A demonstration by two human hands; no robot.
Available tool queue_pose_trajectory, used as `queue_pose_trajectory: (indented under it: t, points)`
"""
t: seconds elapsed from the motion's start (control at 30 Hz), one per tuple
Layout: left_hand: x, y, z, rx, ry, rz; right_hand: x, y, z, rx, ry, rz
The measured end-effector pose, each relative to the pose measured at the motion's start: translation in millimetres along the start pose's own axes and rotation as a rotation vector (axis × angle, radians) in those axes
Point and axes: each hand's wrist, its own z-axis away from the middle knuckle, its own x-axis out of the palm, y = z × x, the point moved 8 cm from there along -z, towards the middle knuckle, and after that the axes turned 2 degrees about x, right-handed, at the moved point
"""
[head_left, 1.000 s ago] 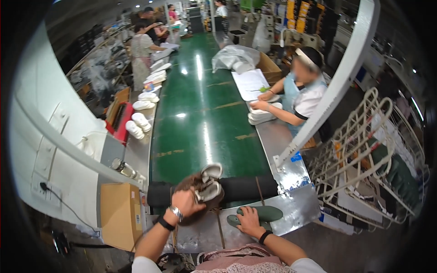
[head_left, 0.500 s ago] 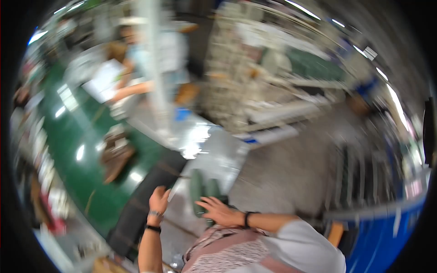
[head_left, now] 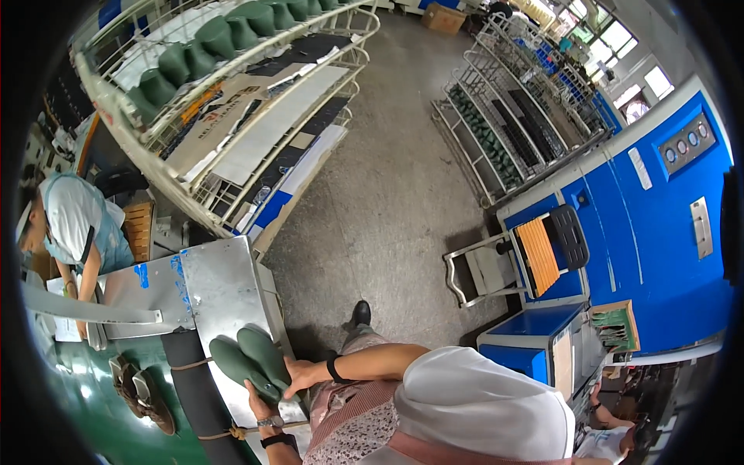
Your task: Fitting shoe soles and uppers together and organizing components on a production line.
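Note:
A pair of smooth green shoe lasts [head_left: 249, 353] lies side by side over the metal table, toes pointing away from me. My left hand [head_left: 262, 404], with a watch and a dark band at the wrist, grips their near ends from the left. From the right, my right hand [head_left: 301, 377] closes on the same ends, thumb and fingers against the right last. Part of each grip is hidden behind the fingers.
The metal table [head_left: 219, 273] adjoins a black padded roll [head_left: 195, 380] and a green surface carrying brown shoes [head_left: 144, 394]. A co-worker [head_left: 81, 221] bends over at left. Shelved rack [head_left: 225, 182], folding chair [head_left: 490, 271] and blue machine [head_left: 659, 256] surround the floor.
My view has swung right, bringing the racks and blue machine into sight. My left hand, earlier apart from the lasts, now holds them; my right hand has shifted from lying over them to gripping their ends.

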Motion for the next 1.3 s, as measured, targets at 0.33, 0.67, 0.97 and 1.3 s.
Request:
queue_pose_trajectory:
  t: [0.33, 0.67, 0.97, 1.3]
  points:
    - [115, -34, 25, -0.088, 0.068, -0.011, -114, -4, 67, -0.315, -0.246, -0.537]
    - [350, -75, -4, -0.067, -0.225, -0.588, -349, 147, 208, 0.062, 0.198, -0.388]
    - [592, -143, -139, 0.173, -0.63, -1.239, -484, 306, 288, 0.253, 0.862, -1.045]
    - [965, -315, -134, 0.04, -1.053, -1.73, -659, 428, 402, 0.104, 1.469, -1.627]
